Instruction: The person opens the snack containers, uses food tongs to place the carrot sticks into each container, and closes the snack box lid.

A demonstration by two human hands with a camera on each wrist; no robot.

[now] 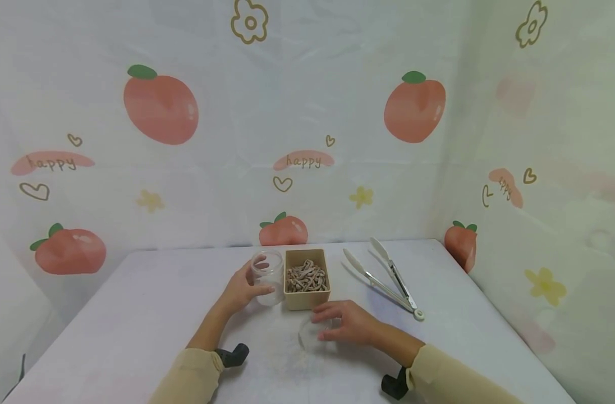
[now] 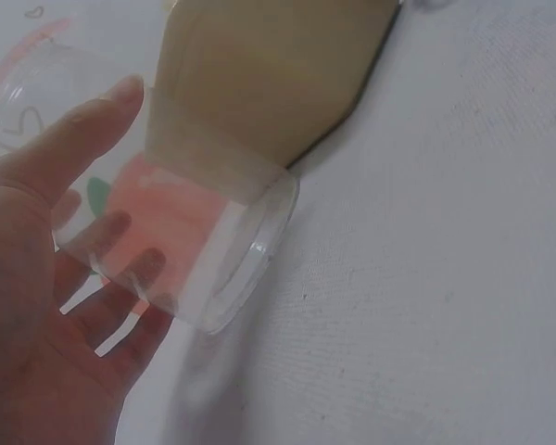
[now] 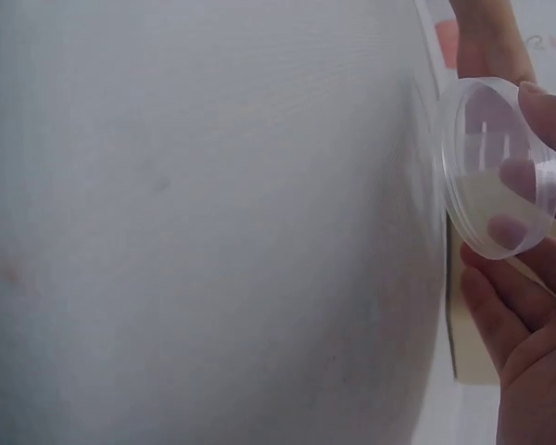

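While I watch remotely, my left hand [image 1: 241,290] grips a clear cylindrical plastic jar [image 1: 270,285], probably for steadiness, beside a beige rectangular box [image 1: 306,302]; my right hand [image 1: 352,323] pinches a clear round plastic lid [image 3: 485,139].

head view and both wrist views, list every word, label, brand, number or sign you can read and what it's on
"happy": left pink stripe on the back sheet
"happy": middle pink stripe on the back sheet
"ppy": tilted pink stripe on the right-hand sheet, its start unclear
No readable text on the jar, lid, box or tongs; the wrist views add none.
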